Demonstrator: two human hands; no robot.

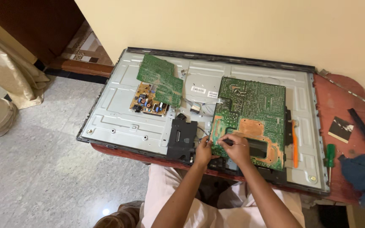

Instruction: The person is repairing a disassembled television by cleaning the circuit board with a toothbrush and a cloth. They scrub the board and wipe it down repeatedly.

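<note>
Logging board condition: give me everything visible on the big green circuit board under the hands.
The large green circuit board lies solder side up, flat on the right half of the grey metal TV back panel. It is roughly rectangular, dense with fine traces, with bare copper-orange areas and a dark rectangular cutout near its lower edge. The left hand rests at its lower left corner; the right hand touches its lower edge, holding a thin tool. An orange tool lies beside its right edge.

We see the large green circuit board (250,116) lying flat, solder side up, on the grey metal back panel (119,114), its near edge copper-orange.
</note>
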